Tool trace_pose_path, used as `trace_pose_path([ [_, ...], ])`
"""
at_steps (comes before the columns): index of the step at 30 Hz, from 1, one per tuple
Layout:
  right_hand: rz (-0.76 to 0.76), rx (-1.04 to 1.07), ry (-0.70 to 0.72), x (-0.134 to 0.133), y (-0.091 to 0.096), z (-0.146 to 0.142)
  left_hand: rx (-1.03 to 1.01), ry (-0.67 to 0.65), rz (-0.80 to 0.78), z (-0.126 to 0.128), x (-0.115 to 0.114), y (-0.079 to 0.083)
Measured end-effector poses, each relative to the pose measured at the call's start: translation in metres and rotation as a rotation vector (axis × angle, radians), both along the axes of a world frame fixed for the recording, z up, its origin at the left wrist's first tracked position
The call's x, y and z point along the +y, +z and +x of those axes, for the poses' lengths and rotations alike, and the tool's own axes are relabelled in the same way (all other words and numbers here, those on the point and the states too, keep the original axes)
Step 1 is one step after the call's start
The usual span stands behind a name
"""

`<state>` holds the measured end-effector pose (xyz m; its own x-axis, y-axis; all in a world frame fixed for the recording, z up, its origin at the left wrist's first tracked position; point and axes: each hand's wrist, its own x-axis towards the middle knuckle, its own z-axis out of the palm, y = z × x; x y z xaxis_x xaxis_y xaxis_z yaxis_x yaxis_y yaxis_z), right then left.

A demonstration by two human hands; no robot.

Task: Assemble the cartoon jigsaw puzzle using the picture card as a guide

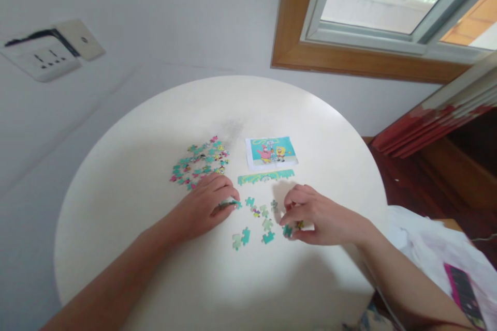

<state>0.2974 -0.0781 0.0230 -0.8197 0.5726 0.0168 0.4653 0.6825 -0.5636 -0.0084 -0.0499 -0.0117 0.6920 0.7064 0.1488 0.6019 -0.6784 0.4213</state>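
My left hand (207,199) is closed near the table's middle, with a teal jigsaw puzzle piece (237,204) at its fingertips; part of what it grips is hidden by the fingers. On the right, my right hand (316,214) pinches another teal puzzle piece (287,230) between thumb and finger, just above the tabletop. Between the hands lie several loose pieces, among them a teal one (268,237) and a pale green one (267,224). A joined strip of puzzle (266,177) lies beyond them, below a printed cartoon picture (274,152).
A heap of mixed puzzle pieces (202,160) spreads beyond my left hand on the round white table (128,176). The wall with a socket (48,57) and a wood-framed window (289,51) borders the far side. White plastic (411,238) lies at the right.
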Motion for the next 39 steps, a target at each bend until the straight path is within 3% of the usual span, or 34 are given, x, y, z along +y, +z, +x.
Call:
trace_pose_path([
  [4, -0.032, -0.045, -0.053, 0.0, 0.0, 0.004, -0.009, -0.004, 0.002, 0.0, -0.001, 0.0],
  [25, -0.052, 0.083, -0.006, 0.001, -0.003, -0.004, -0.006, -0.003, 0.009, -0.001, -0.001, -0.001],
  [28, -0.028, 0.139, -0.159, 0.006, -0.006, 0.002, -0.01, -0.009, 0.011, -0.001, 0.0, -0.001],
  [33, 0.034, 0.198, -0.616, 0.03, -0.019, 0.023, -0.013, -0.013, 0.009, -0.001, -0.001, 0.0],
  [39, -0.005, 0.177, -0.739, 0.048, -0.036, 0.035, -0.001, -0.015, 0.006, -0.003, 0.0, -0.001],
])
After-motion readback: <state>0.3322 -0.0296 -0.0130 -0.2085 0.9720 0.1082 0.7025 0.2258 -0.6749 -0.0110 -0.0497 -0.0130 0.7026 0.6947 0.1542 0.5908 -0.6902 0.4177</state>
